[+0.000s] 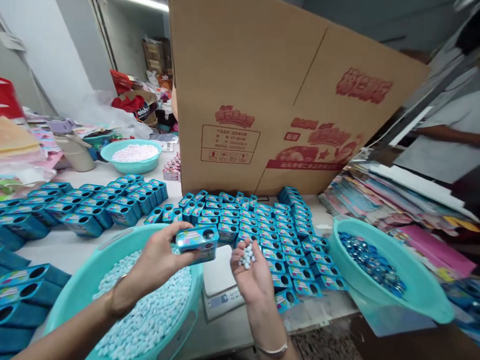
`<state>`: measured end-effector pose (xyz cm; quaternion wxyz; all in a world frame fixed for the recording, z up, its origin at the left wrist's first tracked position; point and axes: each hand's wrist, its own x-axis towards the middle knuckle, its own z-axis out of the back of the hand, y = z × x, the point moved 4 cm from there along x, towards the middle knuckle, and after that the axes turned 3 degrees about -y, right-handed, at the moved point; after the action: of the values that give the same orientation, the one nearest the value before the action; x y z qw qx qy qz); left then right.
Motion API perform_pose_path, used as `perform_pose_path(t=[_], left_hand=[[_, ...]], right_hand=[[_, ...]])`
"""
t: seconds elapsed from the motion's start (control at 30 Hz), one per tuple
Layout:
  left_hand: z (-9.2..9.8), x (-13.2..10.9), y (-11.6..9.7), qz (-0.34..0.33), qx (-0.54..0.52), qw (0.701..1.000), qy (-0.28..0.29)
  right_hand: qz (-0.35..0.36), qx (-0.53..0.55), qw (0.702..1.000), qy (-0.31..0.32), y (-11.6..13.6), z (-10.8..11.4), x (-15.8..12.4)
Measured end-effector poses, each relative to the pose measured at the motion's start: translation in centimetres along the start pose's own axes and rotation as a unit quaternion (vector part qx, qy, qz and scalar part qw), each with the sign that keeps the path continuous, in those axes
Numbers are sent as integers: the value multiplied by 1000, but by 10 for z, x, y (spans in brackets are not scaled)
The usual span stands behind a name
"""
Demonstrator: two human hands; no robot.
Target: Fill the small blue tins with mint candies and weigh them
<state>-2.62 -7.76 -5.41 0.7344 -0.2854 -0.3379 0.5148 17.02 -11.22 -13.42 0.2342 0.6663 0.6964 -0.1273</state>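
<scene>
This looks like a small packing workshop. Dozens of matching blue printed boxes with round openings stand in rows on the counter, near a compact digital scale and a wide turquoise basin filled with loose pale-blue pellets. A second basin at right holds shiny blue pieces. A large printed carton stands behind the rows, stacked printed sheets crowd the right side, and a fluorescent tube glows above the cluttered background.
</scene>
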Motion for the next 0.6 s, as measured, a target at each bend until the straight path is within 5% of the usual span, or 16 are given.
perform_pose_path(t=[0.1, 0.23, 0.37, 0.47, 0.6], left_hand=[[-47, 16, -5, -35, 60, 997, 35], [-107, 24, 14, -71, 153, 983, 79], [-134, 20, 33, -66, 171, 976, 121], [-107, 7, 27, -83, 207, 971, 81], [-15, -27, 14, -68, 230, 957, -165]], right_hand=[[56, 22, 998, 28, 44, 20, -5], [95, 29, 994, 40, 79, 49, -10], [106, 21, 993, 50, 92, 61, -12], [104, 22, 994, 29, 95, 64, -10], [112, 22, 993, -36, 95, 68, -3]])
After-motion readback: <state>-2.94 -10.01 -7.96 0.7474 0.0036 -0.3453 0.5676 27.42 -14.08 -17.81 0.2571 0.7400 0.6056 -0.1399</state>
